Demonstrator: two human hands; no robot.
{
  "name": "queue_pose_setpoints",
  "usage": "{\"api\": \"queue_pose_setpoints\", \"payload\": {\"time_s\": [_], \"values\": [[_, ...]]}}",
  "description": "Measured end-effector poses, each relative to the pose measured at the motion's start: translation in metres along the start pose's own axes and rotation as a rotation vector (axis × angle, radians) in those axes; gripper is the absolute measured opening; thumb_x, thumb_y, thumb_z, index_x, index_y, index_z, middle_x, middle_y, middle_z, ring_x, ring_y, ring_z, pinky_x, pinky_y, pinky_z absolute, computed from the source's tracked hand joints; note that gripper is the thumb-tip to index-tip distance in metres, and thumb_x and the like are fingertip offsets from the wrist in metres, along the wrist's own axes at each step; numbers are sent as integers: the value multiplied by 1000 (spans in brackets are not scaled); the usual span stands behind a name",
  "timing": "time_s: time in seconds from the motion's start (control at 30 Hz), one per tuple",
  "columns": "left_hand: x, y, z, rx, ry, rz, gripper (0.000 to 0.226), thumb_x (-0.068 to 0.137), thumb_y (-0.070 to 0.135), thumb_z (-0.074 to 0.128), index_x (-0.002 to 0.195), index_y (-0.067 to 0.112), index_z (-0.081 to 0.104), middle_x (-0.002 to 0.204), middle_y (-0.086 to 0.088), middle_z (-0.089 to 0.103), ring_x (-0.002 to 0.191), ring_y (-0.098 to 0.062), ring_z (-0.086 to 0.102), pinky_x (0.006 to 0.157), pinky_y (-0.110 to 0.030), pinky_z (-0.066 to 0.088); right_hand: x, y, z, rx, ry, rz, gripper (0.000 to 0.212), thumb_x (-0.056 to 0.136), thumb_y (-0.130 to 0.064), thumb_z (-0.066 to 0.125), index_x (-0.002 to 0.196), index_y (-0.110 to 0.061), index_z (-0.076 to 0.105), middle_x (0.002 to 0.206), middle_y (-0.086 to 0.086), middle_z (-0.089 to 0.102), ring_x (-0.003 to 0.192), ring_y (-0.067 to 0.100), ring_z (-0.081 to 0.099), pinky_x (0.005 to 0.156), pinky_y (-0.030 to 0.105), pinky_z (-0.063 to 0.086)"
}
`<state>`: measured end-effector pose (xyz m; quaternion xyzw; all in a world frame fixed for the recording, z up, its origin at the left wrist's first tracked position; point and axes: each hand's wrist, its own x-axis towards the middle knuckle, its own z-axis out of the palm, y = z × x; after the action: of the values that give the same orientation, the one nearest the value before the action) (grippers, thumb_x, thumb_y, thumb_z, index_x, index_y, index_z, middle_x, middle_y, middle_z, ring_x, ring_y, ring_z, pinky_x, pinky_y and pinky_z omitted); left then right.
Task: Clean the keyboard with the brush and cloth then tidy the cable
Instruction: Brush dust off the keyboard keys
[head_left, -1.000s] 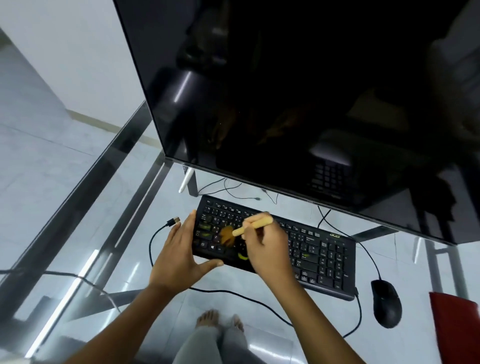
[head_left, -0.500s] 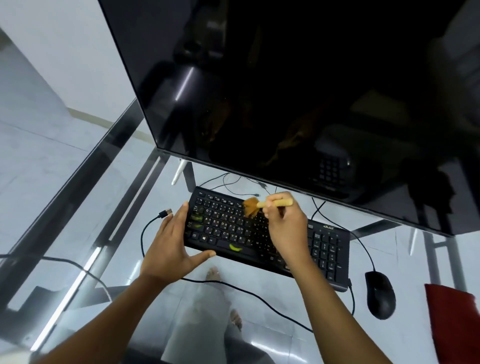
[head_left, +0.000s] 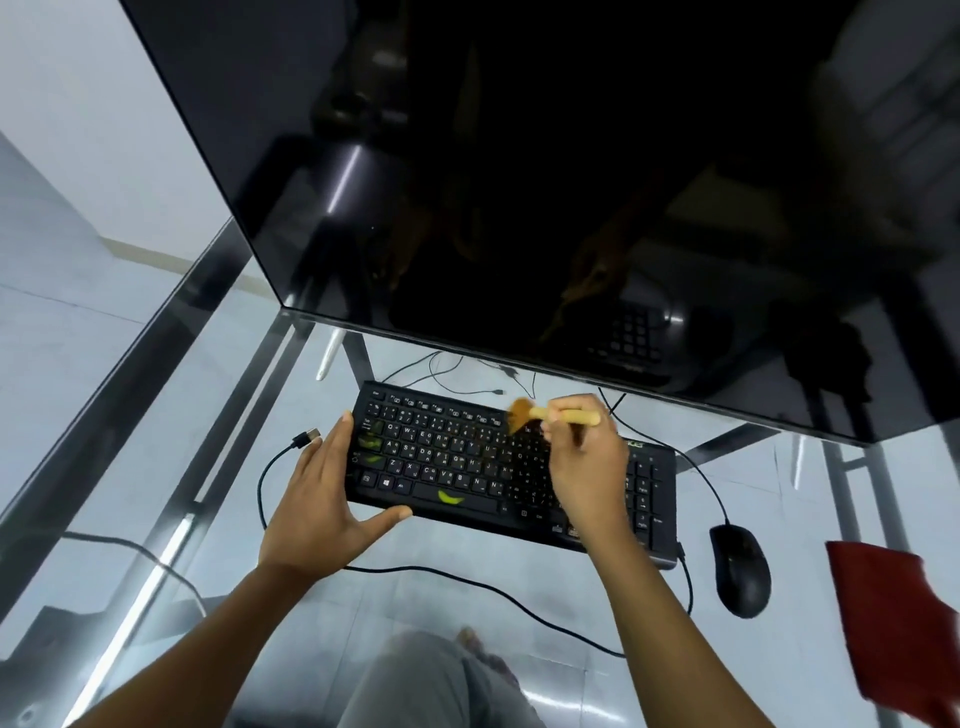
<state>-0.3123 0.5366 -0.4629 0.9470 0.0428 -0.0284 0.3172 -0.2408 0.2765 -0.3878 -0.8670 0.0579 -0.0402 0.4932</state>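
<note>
The right hand (head_left: 587, 462) has its fingers curled tight around the pale wooden handle of the brush (head_left: 550, 415), whose orange-brown bristles fan out over the upper key rows near the middle of the keyboard (head_left: 467, 462). The left hand (head_left: 322, 499) is spread open and holds nothing; its fingers press flat against the keyboard's left end while the thumb lies along the front edge near the left corner.

The black keyboard sits on the glass table (head_left: 156, 415), below the dark monitor (head_left: 519, 182). A few small green bits lie on the left keys and on the space bar. Its cable (head_left: 467, 579) loops across the glass in front of the keyboard and round the left hand, ending in a loose USB plug (head_left: 306, 439) just beside the fingers. A black mouse (head_left: 740, 569) lies to the right of the keyboard, and the red cloth (head_left: 893, 623) further right, at the frame's edge.
</note>
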Motion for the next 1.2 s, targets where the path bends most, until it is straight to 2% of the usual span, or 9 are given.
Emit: {"api": "queue_pose_setpoints", "payload": {"time_s": [0.17,0.3,0.4,0.53,0.67,0.77,0.9,1.07,1.2], "values": [[1,0,-2,-11,-7,-14,122,63,80,62,153,24,3,158,4,23,146,-25,18,115,-50,30,-7,-7,-2,15,-320,90,16,98,-9,56,90,-21,62,83,-2,74,74,25,70,73,41,60],[1,0,0,-29,1,-32,122,62,80,62,153,27,2,157,6,26,146,-24,20,114,-49,32,2,-3,-13,19,-39,56,19,97,-9,56,89,-25,60,83,1,71,66,24,64,61,41,55],[1,0,2,-27,8,-26,122,61,80,63,153,28,3,157,7,26,146,-24,20,114,-49,31,1,-3,-11,79,-315,188,10,100,-12,54,96,-16,62,85,1,75,78,17,71,76,30,61],[1,2,1,-24,-2,-31,122,62,80,63,153,27,2,157,8,25,146,-23,18,114,-49,31,1,6,-14,-4,-2,35,13,97,-11,57,91,-23,60,87,1,71,78,16,68,69,28,55],[0,4,-1,-20,-6,-40,121,63,81,62,153,26,2,158,9,21,147,-21,14,114,-48,31,-9,4,-3,44,-274,66,12,98,-10,57,92,-18,63,83,-3,73,77,11,71,73,21,57],[0,4,-2,-15,-10,-32,121,63,81,61,153,26,1,159,8,20,147,-22,16,114,-48,31,-10,-3,7,-7,-67,-73,15,96,-6,58,89,-19,61,81,-6,69,71,10,65,62,20,49],[0,2,-2,19,7,4,120,65,81,61,153,22,5,159,4,20,146,-22,18,116,-47,28,-22,-19,36,36,-421,-47,12,97,-7,54,91,-14,62,84,-2,73,73,8,70,70,27,58],[1,2,-1,25,24,22,118,66,81,60,153,20,9,160,5,19,147,-20,17,118,-45,25,-22,-33,54,43,-127,-214,10,98,-7,54,91,-11,58,81,-10,64,77,2,63,68,18,49],[-1,3,-1,37,50,47,117,67,77,64,153,17,12,159,3,20,144,-11,15,120,-39,19,-30,-42,74,-87,-457,-160,11,99,-22,53,93,-14,58,79,-5,68,74,8,64,73,34,54]]}}
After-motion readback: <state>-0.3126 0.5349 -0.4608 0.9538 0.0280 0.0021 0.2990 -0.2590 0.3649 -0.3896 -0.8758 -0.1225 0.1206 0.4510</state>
